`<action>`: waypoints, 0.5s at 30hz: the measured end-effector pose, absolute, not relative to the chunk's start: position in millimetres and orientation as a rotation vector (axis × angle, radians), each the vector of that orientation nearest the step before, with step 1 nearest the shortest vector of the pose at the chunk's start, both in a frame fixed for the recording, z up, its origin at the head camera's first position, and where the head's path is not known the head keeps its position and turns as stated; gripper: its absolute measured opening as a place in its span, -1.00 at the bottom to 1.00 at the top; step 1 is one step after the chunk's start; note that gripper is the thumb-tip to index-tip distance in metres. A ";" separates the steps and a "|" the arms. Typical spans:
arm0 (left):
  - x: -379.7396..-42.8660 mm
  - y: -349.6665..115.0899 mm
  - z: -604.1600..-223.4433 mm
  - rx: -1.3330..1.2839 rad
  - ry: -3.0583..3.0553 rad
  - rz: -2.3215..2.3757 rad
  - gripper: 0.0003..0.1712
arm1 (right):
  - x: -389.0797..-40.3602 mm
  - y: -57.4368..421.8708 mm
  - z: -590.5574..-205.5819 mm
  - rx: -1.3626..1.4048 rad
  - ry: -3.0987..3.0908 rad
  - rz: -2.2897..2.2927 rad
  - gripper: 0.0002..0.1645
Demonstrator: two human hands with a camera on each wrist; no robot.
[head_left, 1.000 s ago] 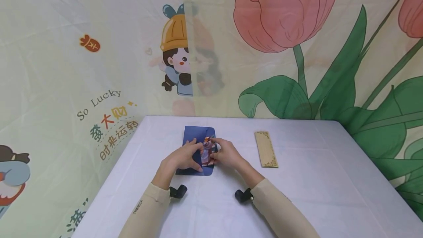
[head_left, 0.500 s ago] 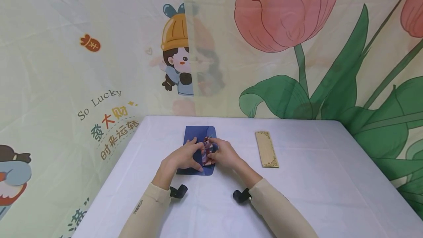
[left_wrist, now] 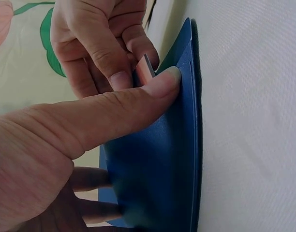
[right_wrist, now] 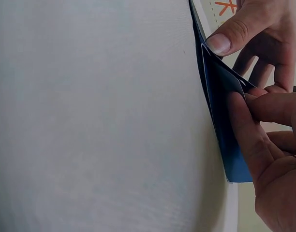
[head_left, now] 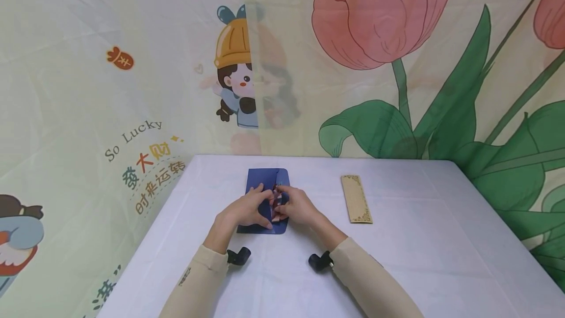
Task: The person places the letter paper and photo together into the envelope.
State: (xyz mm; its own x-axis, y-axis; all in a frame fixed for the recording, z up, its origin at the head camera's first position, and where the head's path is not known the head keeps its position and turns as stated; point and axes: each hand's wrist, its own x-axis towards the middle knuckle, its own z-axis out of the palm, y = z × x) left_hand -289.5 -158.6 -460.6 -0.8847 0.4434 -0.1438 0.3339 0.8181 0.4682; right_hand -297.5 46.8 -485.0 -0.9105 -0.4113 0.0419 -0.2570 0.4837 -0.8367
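A dark blue envelope lies on the white table, its flap side toward the right. My left hand presses on it, fingers and thumb spread; in the left wrist view the left thumb lies along the mouth edge. A picture card with a coloured figure sits partly inside the envelope's mouth. My right hand pinches the card's outer edge between thumb and fingers. In the right wrist view the fingers of the right hand grip the card at the gaping mouth. The card's inserted part is hidden.
A tan, gold-patterned strip lies flat to the right of the hands. The white table runs back to a printed cloth backdrop. Black wrist cameras hang below both sleeves.
My right hand has shifted slightly left and the card has slid deeper into the envelope, so less of its picture shows. My left hand has stayed almost in place.
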 end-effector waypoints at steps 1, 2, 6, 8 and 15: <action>-289.5 -158.8 -460.7 0.600 2.756 0.643 -0.35 | -297.4 46.4 -485.3 -0.584 2.561 -1.401 -0.21; -289.5 -159.0 -460.9 0.600 2.756 0.643 -0.35 | -297.6 46.1 -485.7 -0.583 2.560 -1.401 -0.22; -290.1 -159.7 -461.7 0.607 2.756 0.643 -0.36 | -297.5 43.9 -487.1 -0.585 2.519 -1.437 -0.22; -290.3 -159.8 -461.9 0.615 2.756 0.647 -0.36 | -297.7 42.1 -488.0 -0.590 2.483 -1.470 -0.23; -289.7 -158.7 -460.5 0.644 2.751 0.659 -0.33 | -297.5 36.9 -489.6 -0.587 2.466 -1.480 -0.23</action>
State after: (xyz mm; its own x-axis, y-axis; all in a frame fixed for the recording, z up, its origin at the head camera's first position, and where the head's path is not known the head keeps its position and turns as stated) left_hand -289.7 -158.7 -460.5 -0.8740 0.4692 -0.1263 0.3610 0.8011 0.4774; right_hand -297.5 36.9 -489.6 -0.8996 -0.4358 0.0271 -0.2290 0.4181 -0.8791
